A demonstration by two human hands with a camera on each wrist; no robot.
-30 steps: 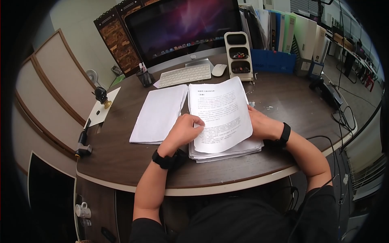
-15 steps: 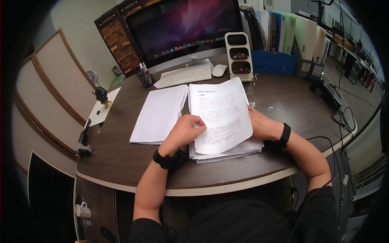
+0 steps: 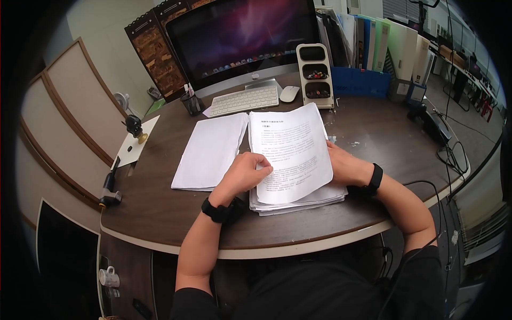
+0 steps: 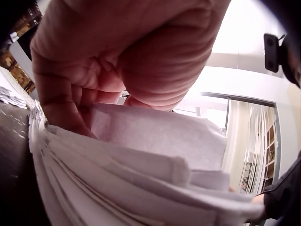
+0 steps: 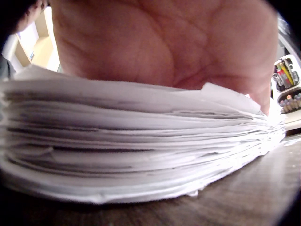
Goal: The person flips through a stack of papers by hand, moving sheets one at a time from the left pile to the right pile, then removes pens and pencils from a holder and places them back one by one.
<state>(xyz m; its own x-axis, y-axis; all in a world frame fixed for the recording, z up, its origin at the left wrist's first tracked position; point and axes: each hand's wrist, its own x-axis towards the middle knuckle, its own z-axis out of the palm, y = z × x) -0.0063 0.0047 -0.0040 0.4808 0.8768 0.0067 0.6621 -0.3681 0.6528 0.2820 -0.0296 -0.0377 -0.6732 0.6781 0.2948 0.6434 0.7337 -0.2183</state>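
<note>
A printed sheet of paper point(image 3: 290, 141) lies on top of a thick paper stack point(image 3: 298, 206), its lower right part lifted and curved. My left hand point(image 3: 248, 172) pinches the sheet at its left edge between thumb and curled fingers. In the left wrist view, the fingers reach over the layered page edges. On the stack's right side, my right hand point(image 3: 346, 166) rests with its palm over the pages, partly beneath the raised sheet, which hides most of its fingers. The right wrist view shows that palm point(image 5: 164, 47) above the uneven page edges point(image 5: 141, 127).
Left of the stack lies a second pile of blank-faced paper point(image 3: 208, 152). Behind are a keyboard point(image 3: 244, 101), a mouse point(image 3: 289, 94), a pen cup point(image 3: 191, 102), a monitor point(image 3: 240, 42) and an upright organizer point(image 3: 316, 77). A desk phone point(image 3: 431, 122) with cables stands right.
My left hand has shifted very slightly right and down, with the sheet's lower edge moving a little. The right hand stays in place.
</note>
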